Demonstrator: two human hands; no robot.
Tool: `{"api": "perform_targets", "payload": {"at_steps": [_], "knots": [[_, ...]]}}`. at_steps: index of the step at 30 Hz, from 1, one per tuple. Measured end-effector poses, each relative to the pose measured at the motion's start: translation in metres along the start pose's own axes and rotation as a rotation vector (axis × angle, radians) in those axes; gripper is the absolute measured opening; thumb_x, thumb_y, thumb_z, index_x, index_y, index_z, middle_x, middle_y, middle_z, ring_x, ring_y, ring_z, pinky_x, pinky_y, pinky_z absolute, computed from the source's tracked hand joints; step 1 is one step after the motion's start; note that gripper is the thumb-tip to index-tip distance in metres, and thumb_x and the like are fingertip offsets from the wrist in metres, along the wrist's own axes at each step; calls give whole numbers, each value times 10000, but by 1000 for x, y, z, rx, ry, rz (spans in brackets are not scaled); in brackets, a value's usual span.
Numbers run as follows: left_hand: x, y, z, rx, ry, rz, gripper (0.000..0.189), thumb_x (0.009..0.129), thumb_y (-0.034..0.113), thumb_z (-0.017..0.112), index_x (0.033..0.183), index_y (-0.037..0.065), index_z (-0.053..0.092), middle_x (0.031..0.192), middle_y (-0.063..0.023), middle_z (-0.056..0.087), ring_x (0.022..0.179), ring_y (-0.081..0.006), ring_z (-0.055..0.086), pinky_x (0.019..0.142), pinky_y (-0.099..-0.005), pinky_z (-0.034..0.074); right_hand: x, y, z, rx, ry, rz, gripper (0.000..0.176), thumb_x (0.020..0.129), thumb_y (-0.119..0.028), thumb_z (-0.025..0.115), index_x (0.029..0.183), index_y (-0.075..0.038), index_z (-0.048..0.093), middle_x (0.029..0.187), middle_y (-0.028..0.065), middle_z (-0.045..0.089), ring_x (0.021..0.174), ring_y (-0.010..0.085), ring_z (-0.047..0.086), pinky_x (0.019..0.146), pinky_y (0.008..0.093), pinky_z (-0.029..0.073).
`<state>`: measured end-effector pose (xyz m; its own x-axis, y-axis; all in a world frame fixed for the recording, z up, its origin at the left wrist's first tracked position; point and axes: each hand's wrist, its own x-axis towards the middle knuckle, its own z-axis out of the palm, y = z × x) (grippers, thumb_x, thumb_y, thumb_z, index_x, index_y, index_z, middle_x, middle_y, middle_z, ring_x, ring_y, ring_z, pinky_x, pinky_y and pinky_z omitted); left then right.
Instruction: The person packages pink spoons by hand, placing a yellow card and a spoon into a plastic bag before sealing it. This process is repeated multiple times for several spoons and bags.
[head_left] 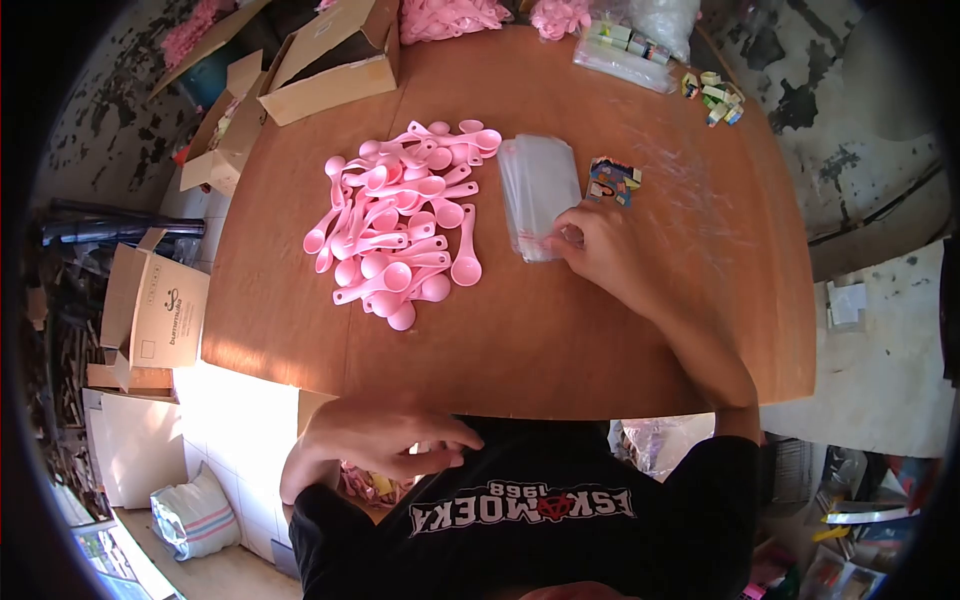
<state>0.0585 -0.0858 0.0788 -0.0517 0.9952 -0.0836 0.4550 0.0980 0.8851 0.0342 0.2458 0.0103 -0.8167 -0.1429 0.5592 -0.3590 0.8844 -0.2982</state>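
A stack of clear plastic bags lies flat on the brown table, with a reddish strip along the end nearest me. At that near end my right hand pinches the edge of a bag between thumb and fingers. Just beyond its knuckles are small printed cards, dark blue and orange. My left hand hovers by the table's front edge close to my body, fingers loosely stretched and apart, holding nothing visible. To the left of the bags spreads a heap of pink measuring spoons.
Cardboard boxes sit at the back left, and another carton stands left of the table. Along the back edge are bags of pink items, a clear packet and small green-yellow cards.
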Motion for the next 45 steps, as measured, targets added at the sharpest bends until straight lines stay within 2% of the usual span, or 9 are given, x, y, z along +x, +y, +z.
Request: {"api": "perform_targets", "payload": {"at_steps": [2, 10, 21, 23, 29, 32, 37, 43, 45], "knots": [[22, 8, -20, 220, 147, 64, 220, 810, 70, 677, 1029, 83, 697, 851, -78, 712, 649, -218, 669, 583, -338, 521, 5, 0, -1, 126, -184, 184, 115, 732, -157, 737, 752, -46, 715, 765, 123, 675, 661, 288, 642, 636, 409, 500], [106, -55, -100, 547, 405, -32, 245, 778, -22, 609, 1011, 9, 677, 863, -143, 679, 807, -293, 664, 720, -389, 512, 6, 10, 8, 146, -230, 254, 128, 724, -159, 740, 767, -39, 727, 734, 144, 670, 675, 296, 657, 641, 400, 502], [136, -100, -76, 700, 321, 79, 300, 764, 11, 620, 1064, 17, 638, 1065, -119, 621, 975, -319, 605, 821, -426, 481, -3, 32, 22, 271, -233, 296, 114, 788, -131, 696, 818, -22, 706, 743, 138, 679, 648, 253, 653, 608, 353, 483], [134, -104, -74, 718, 332, 79, 313, 765, 15, 622, 1078, 21, 632, 1075, -119, 614, 983, -320, 599, 840, -433, 474, -8, 37, 27, 441, -74, 361, 94, 827, -97, 667, 847, -7, 685, 723, 117, 668, 609, 199, 614, 594, 320, 467], [140, -107, -67, 769, 384, 91, 389, 782, 52, 632, 1169, 56, 597, 1147, -110, 556, 1036, -303, 562, 861, -436, 464, 4, 17, -1, 356, -214, 439, 89, 863, -94, 646, 866, -6, 661, 732, 100, 658, 614, 170, 588, 583, 297, 455], [141, -105, -64, 840, 355, 61, 390, 791, 63, 628, 1180, 62, 598, 1149, -102, 541, 1069, -293, 544, 862, -433, 464, 10, 19, -4, 380, 141, 352, 107, 877, -118, 647, 881, -11, 654, 756, 92, 661, 633, 156, 599, 573, 293, 456], [140, -103, -63, 867, 341, 49, 386, 800, 54, 626, 1185, 68, 597, 1159, -96, 528, 1086, -296, 533, 919, -437, 437, 22, 14, -27, 366, 256, 381, 100, 865, -121, 659, 862, -21, 660, 763, 94, 660, 625, 195, 623, 570, 309, 476], [146, -72, -61, 752, 777, 156, 384, 735, 30, 698, 1103, 69, 595, 1276, -103, 506, 1143, -309, 507, 989, -458, 393, 9, -19, -43, 201, -159, 118, 83, 832, -105, 673, 839, -24, 655, 753, 133, 648, 627, 259, 628, 575, 343, 485], [146, -77, -66, 746, 681, 246, 353, 734, 28, 705, 1072, 59, 607, 1233, -116, 545, 1122, -308, 535, 1021, -464, 371, 4, -30, -40, 239, -182, 53, 93, 840, -114, 668, 838, -22, 653, 745, 131, 644, 627, 261, 627, 577, 344, 484]]}}
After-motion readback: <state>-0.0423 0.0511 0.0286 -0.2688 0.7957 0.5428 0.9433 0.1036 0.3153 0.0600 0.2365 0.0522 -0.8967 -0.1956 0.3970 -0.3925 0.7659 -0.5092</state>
